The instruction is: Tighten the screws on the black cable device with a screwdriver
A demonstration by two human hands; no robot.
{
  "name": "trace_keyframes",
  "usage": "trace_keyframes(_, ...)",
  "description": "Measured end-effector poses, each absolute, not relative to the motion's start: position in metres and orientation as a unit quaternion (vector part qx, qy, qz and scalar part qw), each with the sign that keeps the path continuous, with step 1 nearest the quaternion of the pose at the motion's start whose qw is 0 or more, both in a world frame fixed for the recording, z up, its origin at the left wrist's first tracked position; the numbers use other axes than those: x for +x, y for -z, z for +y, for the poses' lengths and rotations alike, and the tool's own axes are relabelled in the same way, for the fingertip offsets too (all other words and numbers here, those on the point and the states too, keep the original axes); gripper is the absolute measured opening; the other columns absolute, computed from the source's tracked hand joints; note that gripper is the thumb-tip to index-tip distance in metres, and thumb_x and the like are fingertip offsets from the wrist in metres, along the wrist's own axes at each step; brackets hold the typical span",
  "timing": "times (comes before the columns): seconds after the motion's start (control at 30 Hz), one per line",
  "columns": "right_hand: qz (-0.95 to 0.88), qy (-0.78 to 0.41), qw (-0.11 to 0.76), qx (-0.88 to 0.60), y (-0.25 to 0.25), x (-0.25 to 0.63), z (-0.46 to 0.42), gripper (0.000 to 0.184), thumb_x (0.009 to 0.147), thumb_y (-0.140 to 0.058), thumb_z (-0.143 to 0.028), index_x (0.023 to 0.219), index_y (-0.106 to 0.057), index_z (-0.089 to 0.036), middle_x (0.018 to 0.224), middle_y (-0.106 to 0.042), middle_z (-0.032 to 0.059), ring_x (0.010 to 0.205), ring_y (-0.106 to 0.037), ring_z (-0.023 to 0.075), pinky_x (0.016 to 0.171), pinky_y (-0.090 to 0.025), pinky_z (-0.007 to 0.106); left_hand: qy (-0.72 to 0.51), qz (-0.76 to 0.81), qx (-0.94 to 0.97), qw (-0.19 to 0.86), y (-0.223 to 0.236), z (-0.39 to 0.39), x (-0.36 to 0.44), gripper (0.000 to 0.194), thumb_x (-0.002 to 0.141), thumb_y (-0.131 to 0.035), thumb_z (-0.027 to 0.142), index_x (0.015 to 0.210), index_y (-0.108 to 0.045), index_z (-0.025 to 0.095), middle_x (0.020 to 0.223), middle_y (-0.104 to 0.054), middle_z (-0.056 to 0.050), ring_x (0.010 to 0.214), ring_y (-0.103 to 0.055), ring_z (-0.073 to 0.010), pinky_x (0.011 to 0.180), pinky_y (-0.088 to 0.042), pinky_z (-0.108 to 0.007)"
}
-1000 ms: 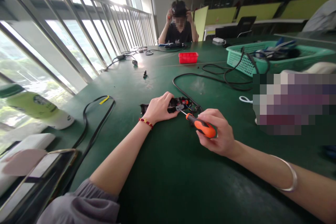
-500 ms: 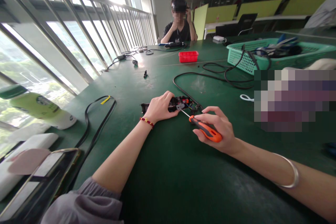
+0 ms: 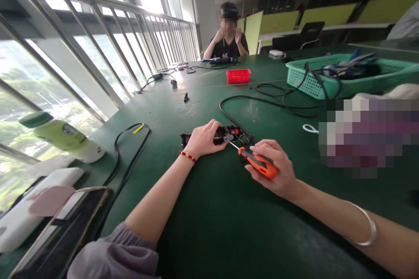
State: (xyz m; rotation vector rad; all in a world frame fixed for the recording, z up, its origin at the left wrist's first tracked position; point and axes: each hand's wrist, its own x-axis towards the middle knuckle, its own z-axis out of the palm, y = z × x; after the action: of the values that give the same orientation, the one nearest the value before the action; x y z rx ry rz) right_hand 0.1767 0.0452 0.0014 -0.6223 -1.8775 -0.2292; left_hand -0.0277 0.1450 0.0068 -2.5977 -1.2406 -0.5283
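1. Left hand (image 3: 203,138) lies curled over the black device (image 3: 225,134) on the green desk (image 3: 209,226), pressing it down.
2. Right hand (image 3: 273,169) grips the orange screwdriver (image 3: 257,163); its tip meets the device's right end.
3. Black cable (image 3: 262,101) loops just beyond the device; bare desk lies nearer the person.

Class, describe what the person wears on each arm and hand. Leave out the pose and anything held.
The left hand is bare, with a red-and-gold beaded bracelet at the wrist and a grey-lilac sleeve pushed up near the elbow. The right hand is bare; a plain silver bangle circles that forearm.
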Motion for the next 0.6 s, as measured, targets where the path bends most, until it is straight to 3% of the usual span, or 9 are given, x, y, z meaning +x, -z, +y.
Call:
trace_keyframes(0.3, -0.802, 0.062, 0.536, -0.257, -0.004, 0.172, 0.045, 0.048, 0.078, -0.063, -0.019, 0.122, -0.043, -0.022, 0.082, -0.066, 0.0012, 0.071, -0.063, 0.0172, 0.075, -0.054, 0.039, 0.172, -0.43, -0.884, 0.07, -0.015, 0.143, -0.032, 0.039, 0.078, -0.054, 0.05, 0.103, -0.049, 0.02, 0.1, -0.062, -0.004, 0.085, -0.064, -0.0209, 0.068, -0.046, -0.03)
trace_keyframes(0.6, -0.774, 0.065, 0.554, -0.3, -0.011, 0.173, 0.046, 0.044, 0.078, -0.061, -0.019, 0.12, -0.047, -0.023, 0.078, -0.065, 0.0017, 0.071, -0.064, 0.0186, 0.061, -0.056, 0.032, 0.171, -0.44, -0.88, 0.041, -0.023, 0.14, -0.033, 0.038, 0.08, -0.054, 0.05, 0.104, -0.051, 0.021, 0.099, -0.064, -0.005, 0.088, -0.064, -0.0221, 0.074, -0.048, -0.032)
